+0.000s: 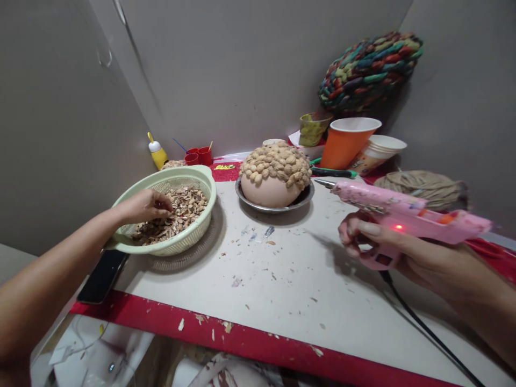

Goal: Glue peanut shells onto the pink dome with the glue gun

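Note:
My right hand [355, 236] grips a pink hot glue gun [387, 207] with a lit red light. Its metal nozzle points left, toward a smooth beige rounded form [268, 192] whose upper part is covered in pale nut shells [278, 161]. That form rests in a shallow metal dish [258, 207], apart from the nozzle. On the left, my left hand [155, 206] reaches into a pale green plastic colander [189, 242] holding many loose nut shells [185, 209]. Its fingers are curled and closed at the shells; whatever they pinch is hidden.
A phone [100, 277] lies partly under the colander. At the back stand a yellow bottle [157, 155], red cups [205, 156], an orange cup [349, 142] and a twine bundle [423, 188]. A black cord [423, 325] trails from the glue gun. Shell scraps dot the table [282, 301].

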A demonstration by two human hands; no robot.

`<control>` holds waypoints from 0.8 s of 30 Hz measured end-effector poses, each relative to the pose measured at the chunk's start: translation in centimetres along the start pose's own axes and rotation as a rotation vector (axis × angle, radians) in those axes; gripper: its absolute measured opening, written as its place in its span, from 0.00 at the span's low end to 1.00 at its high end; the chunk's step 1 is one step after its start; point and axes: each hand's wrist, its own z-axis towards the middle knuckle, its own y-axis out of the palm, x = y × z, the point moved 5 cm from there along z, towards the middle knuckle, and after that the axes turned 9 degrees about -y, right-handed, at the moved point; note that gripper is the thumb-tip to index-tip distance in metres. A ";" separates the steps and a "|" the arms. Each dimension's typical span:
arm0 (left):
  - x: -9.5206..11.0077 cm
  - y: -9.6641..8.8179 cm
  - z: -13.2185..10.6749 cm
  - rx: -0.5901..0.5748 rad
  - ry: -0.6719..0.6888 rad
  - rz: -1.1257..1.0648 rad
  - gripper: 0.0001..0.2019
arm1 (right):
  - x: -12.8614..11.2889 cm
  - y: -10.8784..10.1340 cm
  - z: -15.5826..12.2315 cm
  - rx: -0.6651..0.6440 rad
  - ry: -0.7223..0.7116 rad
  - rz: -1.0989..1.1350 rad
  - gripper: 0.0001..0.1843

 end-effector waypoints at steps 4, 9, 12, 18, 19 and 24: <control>0.8 0.8 0.0 -0.043 0.012 0.044 0.13 | -0.2 0.1 0.0 -0.016 -0.014 0.006 0.18; 0.9 0.6 -0.1 -0.024 0.028 0.011 0.12 | 0.0 0.0 0.1 -0.042 -0.027 -0.014 0.20; 0.7 0.2 -0.1 0.006 0.029 -0.057 0.15 | 0.2 -0.1 0.2 -0.028 -0.031 0.000 0.20; 0.3 -0.8 -0.8 0.042 -0.102 -0.506 0.21 | -0.1 0.2 0.3 -0.007 -0.047 0.032 0.20; 0.4 -1.0 -1.1 0.054 -0.130 -0.571 0.21 | -0.3 0.3 0.3 -0.011 -0.053 0.035 0.20; 2.4 -1.6 -2.5 0.140 -0.128 -0.680 0.15 | -1.2 1.0 0.0 0.019 -0.064 0.122 0.22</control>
